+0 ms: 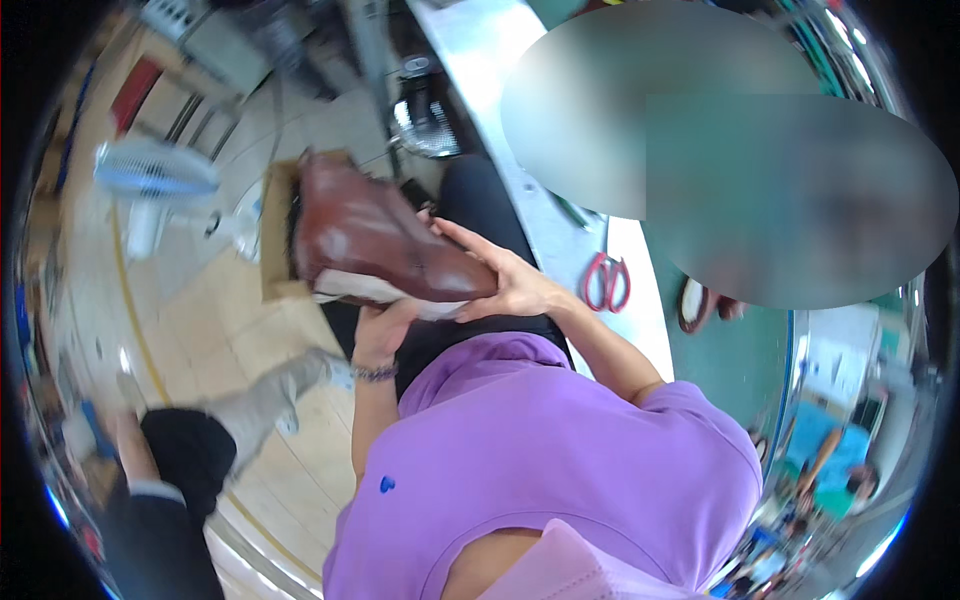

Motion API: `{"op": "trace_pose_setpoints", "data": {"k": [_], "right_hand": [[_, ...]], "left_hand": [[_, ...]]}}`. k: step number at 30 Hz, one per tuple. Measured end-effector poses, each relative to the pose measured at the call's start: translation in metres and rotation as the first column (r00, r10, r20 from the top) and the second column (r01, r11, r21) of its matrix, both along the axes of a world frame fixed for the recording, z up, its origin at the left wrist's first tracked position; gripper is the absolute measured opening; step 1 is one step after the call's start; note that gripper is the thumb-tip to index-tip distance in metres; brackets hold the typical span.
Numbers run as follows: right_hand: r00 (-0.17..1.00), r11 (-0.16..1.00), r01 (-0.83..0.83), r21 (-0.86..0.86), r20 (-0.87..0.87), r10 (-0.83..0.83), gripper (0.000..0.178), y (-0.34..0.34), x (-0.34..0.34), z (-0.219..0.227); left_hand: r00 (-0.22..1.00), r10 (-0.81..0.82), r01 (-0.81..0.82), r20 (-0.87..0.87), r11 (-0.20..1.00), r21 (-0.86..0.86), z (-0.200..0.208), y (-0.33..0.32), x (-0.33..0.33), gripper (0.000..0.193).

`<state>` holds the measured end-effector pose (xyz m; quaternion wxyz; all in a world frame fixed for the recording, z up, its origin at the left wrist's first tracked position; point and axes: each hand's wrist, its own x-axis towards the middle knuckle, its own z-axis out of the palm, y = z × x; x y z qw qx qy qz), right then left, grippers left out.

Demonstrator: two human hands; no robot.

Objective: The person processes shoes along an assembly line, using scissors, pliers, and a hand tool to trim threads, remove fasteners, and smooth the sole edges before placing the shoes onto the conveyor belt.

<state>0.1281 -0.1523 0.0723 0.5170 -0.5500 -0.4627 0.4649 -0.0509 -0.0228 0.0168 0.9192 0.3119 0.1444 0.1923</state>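
A brown leather ankle boot point(355, 228) is held above my lap, its toe pointing to the right and its opening hidden from me. A strip of white material runs along its lower edge. My left hand point(383, 332), with a bracelet at the wrist, grips the boot from below near the white edge. Around the toe, the thumb and fingers of my right hand point(512, 285) are closed. Beyond my right hand, red-handled scissors point(607, 282) lie on the pale workbench point(640, 325).
A cardboard box point(275, 245) stands behind the boot. On the floor to the left is a blue-and-white fan point(155, 172). A person point(165, 535) is at the lower left. Another brown shoe point(692, 305) rests on a green surface at the right. Large blurred patches cover the upper right.
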Motion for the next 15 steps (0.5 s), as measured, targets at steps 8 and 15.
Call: {"op": "trace_pose_setpoints", "data": {"k": [8, 15], "right_hand": [[0.651, 0.694, 0.719, -0.037, -0.314, -0.692, 0.069, -0.057, 0.016, 0.004], [0.035, 0.036, 0.994, 0.107, 0.011, -0.999, 0.066, -0.097, 0.11, 0.027]], "left_hand": [[0.943, -0.325, 0.331, -0.074, 0.891, 0.31, 0.056, 0.011, 0.056, 0.11], [0.91, -0.362, 0.409, -0.201, 0.86, 0.306, 0.043, 0.018, 0.049, 0.083]]}}
